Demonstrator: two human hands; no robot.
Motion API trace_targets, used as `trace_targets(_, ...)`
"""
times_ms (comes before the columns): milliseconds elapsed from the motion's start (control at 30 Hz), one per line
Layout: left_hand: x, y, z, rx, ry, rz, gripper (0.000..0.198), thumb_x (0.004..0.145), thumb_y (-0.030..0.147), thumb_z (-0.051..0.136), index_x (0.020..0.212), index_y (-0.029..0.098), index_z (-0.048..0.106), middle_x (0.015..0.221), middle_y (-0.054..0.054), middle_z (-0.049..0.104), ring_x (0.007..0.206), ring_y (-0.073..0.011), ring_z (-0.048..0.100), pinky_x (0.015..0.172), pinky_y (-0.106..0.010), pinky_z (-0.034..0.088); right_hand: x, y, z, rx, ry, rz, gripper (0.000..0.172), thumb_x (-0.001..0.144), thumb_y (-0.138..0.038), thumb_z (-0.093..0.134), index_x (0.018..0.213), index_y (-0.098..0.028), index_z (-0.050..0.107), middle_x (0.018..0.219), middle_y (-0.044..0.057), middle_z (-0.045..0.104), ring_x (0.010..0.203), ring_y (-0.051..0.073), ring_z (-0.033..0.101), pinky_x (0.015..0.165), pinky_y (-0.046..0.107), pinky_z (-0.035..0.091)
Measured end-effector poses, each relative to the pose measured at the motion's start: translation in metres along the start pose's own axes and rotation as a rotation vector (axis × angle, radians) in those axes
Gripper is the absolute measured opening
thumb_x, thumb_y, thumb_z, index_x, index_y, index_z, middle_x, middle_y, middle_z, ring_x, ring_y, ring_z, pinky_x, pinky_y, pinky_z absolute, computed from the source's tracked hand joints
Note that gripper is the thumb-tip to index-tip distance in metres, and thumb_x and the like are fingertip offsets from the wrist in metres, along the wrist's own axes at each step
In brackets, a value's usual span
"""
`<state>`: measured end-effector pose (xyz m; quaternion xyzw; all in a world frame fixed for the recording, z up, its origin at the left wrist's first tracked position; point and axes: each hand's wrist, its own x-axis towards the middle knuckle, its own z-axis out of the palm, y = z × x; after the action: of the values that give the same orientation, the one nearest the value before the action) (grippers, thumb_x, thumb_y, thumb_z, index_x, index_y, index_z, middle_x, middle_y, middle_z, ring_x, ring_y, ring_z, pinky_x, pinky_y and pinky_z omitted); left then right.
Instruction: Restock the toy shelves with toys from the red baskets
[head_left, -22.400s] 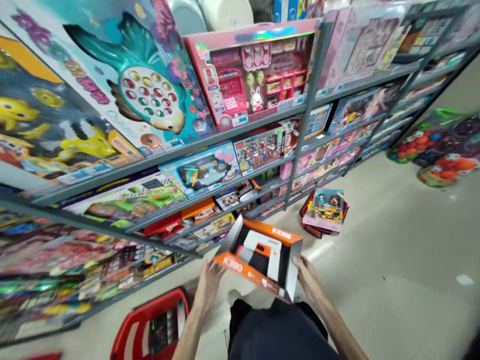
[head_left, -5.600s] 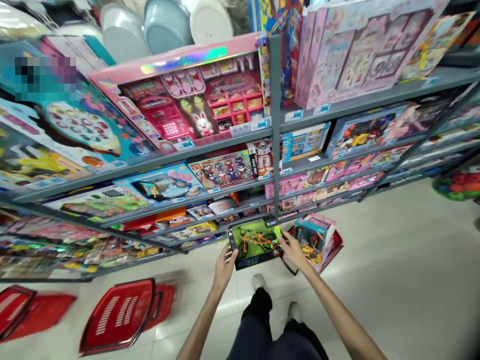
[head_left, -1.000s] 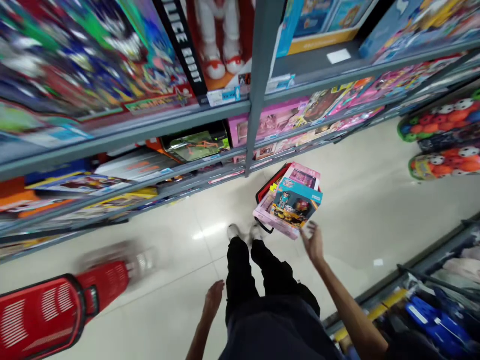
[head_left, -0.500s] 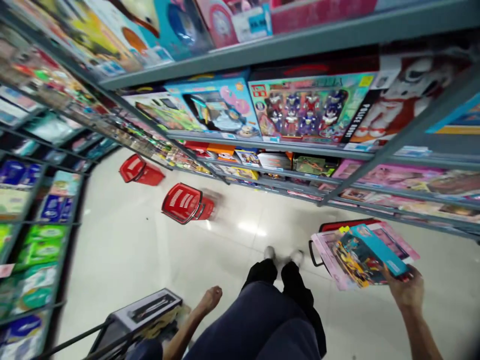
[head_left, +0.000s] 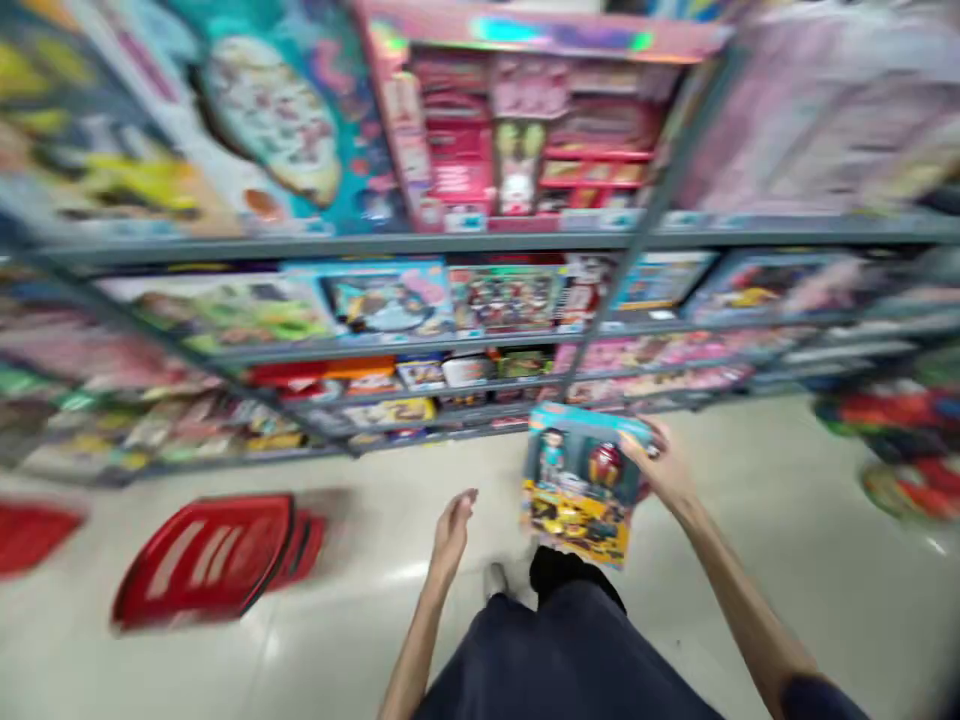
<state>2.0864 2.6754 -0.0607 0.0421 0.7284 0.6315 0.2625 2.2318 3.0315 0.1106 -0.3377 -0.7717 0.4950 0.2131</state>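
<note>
My right hand (head_left: pixel 664 460) grips the upper right edge of a boxed toy set (head_left: pixel 577 480). The box is turquoise along its top, with small figures on a dark ground and yellow-black pieces below. It is held up in front of the shelf, above the floor and near my legs, tilted slightly. My left hand (head_left: pixel 451 530) hangs to the left of the box, apart from it. Its fingers are loosely bent and spread a little, with nothing in them.
Toy shelves (head_left: pixel 360 245) full of boxed toys run across the front. A red shopping basket (head_left: pixel 210 560) stands on the pale floor (head_left: pixel 375 640) at left, with part of another red basket (head_left: pixel 34 538) beyond it. Blurred red and green items (head_left: pixel 900 430) are at far right.
My right hand has lifted the toy box off the pink box on the basket and brought it leftward in front of me. My left hand has come up toward it. The view has turned right.
</note>
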Motion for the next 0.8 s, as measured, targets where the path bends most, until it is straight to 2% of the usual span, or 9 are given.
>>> trace_targets(67,0.005,0.046,0.013,-0.109,-0.131,0.073,0.081,0.089,0.082,0.058,0.137,0.017,0.067,0.152,-0.021,0.064,0.144,-0.0364,0.059,0.119,-0.054,0.047,0.01,-0.044,0.011,0.075,-0.005,-0.048,0.073,0.074,-0.067,0.082,0.128,-0.02,0.069,0.128,0.014,0.075,0.115,0.031,0.071,0.103,0.048,0.059)
trace_targets(167,-0.018,0.094,0.022,-0.199,-0.335,0.054,0.082,0.084,0.079,0.07,0.137,0.017,0.068,0.149,-0.018,0.067,0.144,-0.0373,0.059,0.123,-0.054,0.045,0.011,-0.084,0.018,0.155,0.034,-0.049,0.071,0.079,-0.071,0.077,0.125,-0.017,0.07,0.125,0.015,0.077,0.114,0.029,0.073,0.107,0.046,0.057)
trace_targets(233,-0.048,0.109,0.022,-0.287,-0.341,-0.008,0.085,0.077,0.074,0.08,0.136,0.015,0.069,0.14,-0.017,0.073,0.137,-0.0394,0.065,0.12,-0.053,0.049,-0.005,-0.095,0.017,0.194,0.064,-0.034,0.079,0.082,-0.074,0.074,0.135,-0.017,0.065,0.133,0.016,0.075,0.12,0.029,0.072,0.112,0.046,0.055)
trace_targets(300,-0.08,0.112,0.025,-0.371,-0.266,-0.061,0.088,0.069,0.069,0.088,0.136,0.015,0.069,0.13,-0.016,0.078,0.128,-0.0408,0.071,0.115,-0.053,0.055,-0.032,-0.091,0.01,0.266,0.07,-0.032,0.083,0.086,-0.078,0.069,0.145,-0.022,0.06,0.142,0.015,0.071,0.131,0.029,0.067,0.116,0.048,0.052)
trace_targets(400,-0.118,0.11,0.046,-0.482,-0.162,-0.106,0.08,0.068,0.067,0.09,0.129,0.017,0.072,0.121,-0.013,0.082,0.118,-0.0409,0.076,0.108,-0.052,0.06,-0.081,-0.055,-0.013,0.423,0.008,-0.018,0.077,0.089,-0.082,0.064,0.144,-0.029,0.063,0.151,0.01,0.067,0.139,0.03,0.064,0.118,0.051,0.052)
trace_targets(533,-0.143,0.116,0.105,-0.501,-0.159,-0.142,0.072,0.068,0.068,0.09,0.12,0.02,0.075,0.123,-0.012,0.082,0.121,-0.0403,0.075,0.106,-0.05,0.061,-0.163,0.026,-0.058,0.501,0.0,0.061,0.075,0.087,-0.082,0.067,0.135,-0.026,0.073,0.148,0.012,0.07,0.142,0.035,0.063,0.122,0.053,0.049)
trace_targets(633,-0.156,0.125,0.174,-0.41,-0.241,-0.135,0.073,0.067,0.067,0.091,0.12,0.02,0.076,0.125,-0.012,0.081,0.121,-0.0396,0.075,0.106,-0.049,0.062,-0.221,0.092,-0.098,0.614,0.129,0.185,0.077,0.082,-0.084,0.069,0.131,-0.025,0.077,0.144,0.015,0.073,0.137,0.036,0.066,0.116,0.05,0.055)
trace_targets(733,-0.18,0.127,0.263,-0.34,-0.358,-0.125,0.072,0.069,0.065,0.09,0.123,0.019,0.075,0.125,-0.013,0.081,0.119,-0.0387,0.076,0.105,-0.049,0.061,-0.263,0.152,-0.154,0.751,0.273,0.291,0.079,0.078,-0.085,0.073,0.132,-0.029,0.077,0.143,0.013,0.074,0.126,0.037,0.074,0.098,0.046,0.065)
trace_targets(800,-0.204,0.124,0.327,-0.315,-0.435,-0.109,0.073,0.068,0.064,0.092,0.122,0.017,0.075,0.127,-0.015,0.08,0.121,-0.0402,0.075,0.107,-0.05,0.06,-0.284,0.185,-0.204,0.724,0.376,0.305,0.075,0.079,-0.083,0.073,0.131,-0.029,0.077,0.142,0.012,0.075,0.126,0.036,0.074,0.097,0.044,0.065)
